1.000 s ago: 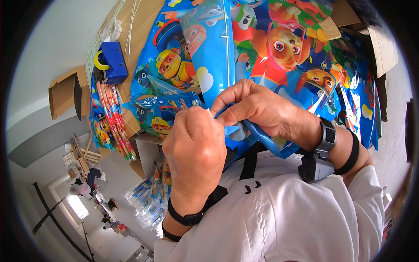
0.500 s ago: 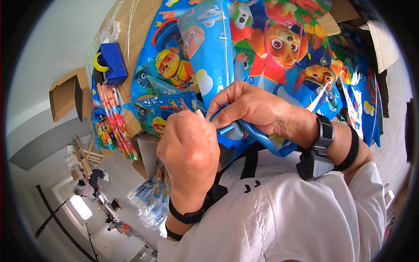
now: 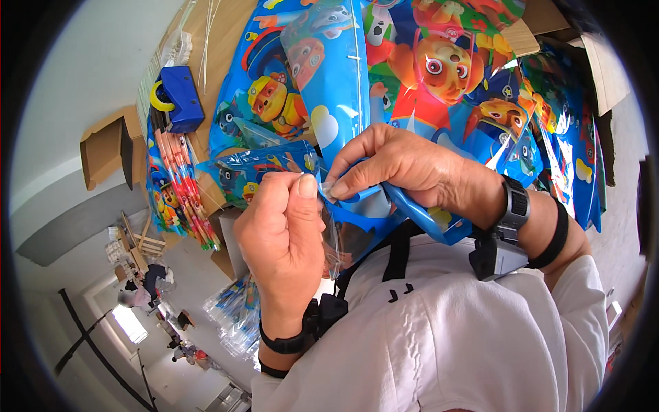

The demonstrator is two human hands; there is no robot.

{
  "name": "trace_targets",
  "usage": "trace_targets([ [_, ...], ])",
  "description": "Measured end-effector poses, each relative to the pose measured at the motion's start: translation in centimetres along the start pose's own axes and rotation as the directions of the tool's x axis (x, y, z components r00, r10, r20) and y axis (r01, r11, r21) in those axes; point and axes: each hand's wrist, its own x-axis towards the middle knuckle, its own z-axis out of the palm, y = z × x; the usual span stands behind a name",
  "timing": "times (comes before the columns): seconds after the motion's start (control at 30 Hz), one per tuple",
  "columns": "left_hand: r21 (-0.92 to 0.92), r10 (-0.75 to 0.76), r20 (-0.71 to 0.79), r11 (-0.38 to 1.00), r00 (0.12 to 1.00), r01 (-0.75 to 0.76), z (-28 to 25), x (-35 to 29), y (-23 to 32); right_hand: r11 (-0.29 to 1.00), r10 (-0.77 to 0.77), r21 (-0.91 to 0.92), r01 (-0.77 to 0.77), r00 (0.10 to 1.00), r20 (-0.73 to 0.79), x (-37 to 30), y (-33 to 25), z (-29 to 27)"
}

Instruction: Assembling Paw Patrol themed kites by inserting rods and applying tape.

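A large glossy plastic sheet [image 3: 340,89], blue with cartoon dogs, lies spread before me. At its near edge my right hand [image 3: 408,168] pinches a blue plastic strip [image 3: 425,216] between thumb and fingers; the strip loops below the palm. Just left of it, my left hand [image 3: 281,237] is closed, thumb pressed on the curled index finger. Whatever it pinches is too small to make out. Clear film [image 3: 335,240] hangs beside its fingers. A folded bit of printed plastic [image 3: 264,161] lies behind the left hand.
At the left of the wooden table stand a blue tape dispenser [image 3: 180,99] and a bundle of wrapped printed rods [image 3: 184,185]. Beyond is an open cardboard box [image 3: 110,147]. Clear-wrapped packs [image 3: 233,316] are low at left. More printed sheets [image 3: 583,151] hang at right. People are distant, lower left.
My left hand has shifted slightly left and turned, so its thumb now shows on top. Clear film has come into view between the hands. The right hand keeps its pinch almost in place.
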Motion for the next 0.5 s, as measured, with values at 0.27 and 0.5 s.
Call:
trace_targets([
  [0.27, 0.225, 0.145, -0.045, 0.965, 0.988, -0.132, 0.5, -0.2, -0.2, 0.998, -0.057, -0.027, 0.056, 0.998, -0.029, 0.2, 0.1, 0.1],
  [0.5, 0.168, 0.068, -0.033, 0.984, 0.997, -0.062, -0.6, 0.1, -0.7, 0.999, -0.032, 0.040, 0.034, 0.997, -0.064, 0.6, 0.6, 0.6],
])
